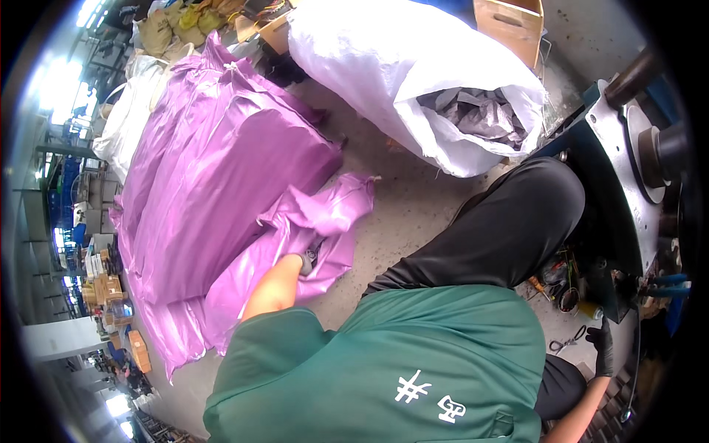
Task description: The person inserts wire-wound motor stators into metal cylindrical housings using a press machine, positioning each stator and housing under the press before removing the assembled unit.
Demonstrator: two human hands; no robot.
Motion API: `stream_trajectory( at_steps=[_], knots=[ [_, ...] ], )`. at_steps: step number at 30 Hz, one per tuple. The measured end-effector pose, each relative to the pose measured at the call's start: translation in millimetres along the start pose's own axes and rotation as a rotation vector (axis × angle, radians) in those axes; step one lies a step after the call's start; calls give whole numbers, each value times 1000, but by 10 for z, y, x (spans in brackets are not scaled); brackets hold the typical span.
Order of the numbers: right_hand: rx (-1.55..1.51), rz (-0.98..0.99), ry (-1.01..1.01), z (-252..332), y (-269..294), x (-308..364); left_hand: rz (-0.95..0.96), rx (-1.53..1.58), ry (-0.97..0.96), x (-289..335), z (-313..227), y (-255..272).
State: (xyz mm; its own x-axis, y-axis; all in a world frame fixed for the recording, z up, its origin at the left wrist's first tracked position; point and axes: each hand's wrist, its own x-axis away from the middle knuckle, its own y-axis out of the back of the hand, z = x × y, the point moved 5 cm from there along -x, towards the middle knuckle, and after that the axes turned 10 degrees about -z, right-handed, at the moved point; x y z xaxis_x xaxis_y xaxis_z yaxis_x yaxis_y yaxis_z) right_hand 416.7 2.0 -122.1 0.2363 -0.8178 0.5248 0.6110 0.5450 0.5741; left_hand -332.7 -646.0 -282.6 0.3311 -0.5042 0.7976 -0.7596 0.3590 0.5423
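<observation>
My left arm reaches down into the mouth of a small purple woven sack (336,210). Only the grey-gloved back of my left hand (306,263) shows at the opening; the fingers are hidden inside among dark contents I cannot make out. Far to the right, my right hand (602,348) wears a dark glove. Its fingers are stretched out and apart, close under a dark block (609,295) on the machine, with nothing visible in them. Whether they touch the block, I cannot tell. Black-handled scissors (567,340) lie on the floor just left of that hand.
Large full purple sacks (214,162) stand at left. A white woven sack (369,59) lies ahead, its mouth showing crumpled grey pieces. A machine with a metal plate (624,170) rises at right beside my knee (546,196). Cardboard boxes (509,29) stand behind.
</observation>
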Motion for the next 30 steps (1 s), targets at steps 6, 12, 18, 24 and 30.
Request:
stream_trajectory(
  at_steps=[6,12,18,24,30],
  knots=[
    [-374,-60,-153,-533,175,-133,45,-65,426,-62,605,-1595],
    [-215,-77,-206,-410,-10,-172,-1040,-127,118,-104,757,-772],
    [-272,-55,-37,290,-153,375,-609,-599,-124,-83,-36,-125],
    [-165,-115,-92,290,-187,530,-590,-881,-170,-210,136,-579],
    [84,35,-90,293,-389,639,-197,-1021,-363,-819,-307,-67]
  ],
)
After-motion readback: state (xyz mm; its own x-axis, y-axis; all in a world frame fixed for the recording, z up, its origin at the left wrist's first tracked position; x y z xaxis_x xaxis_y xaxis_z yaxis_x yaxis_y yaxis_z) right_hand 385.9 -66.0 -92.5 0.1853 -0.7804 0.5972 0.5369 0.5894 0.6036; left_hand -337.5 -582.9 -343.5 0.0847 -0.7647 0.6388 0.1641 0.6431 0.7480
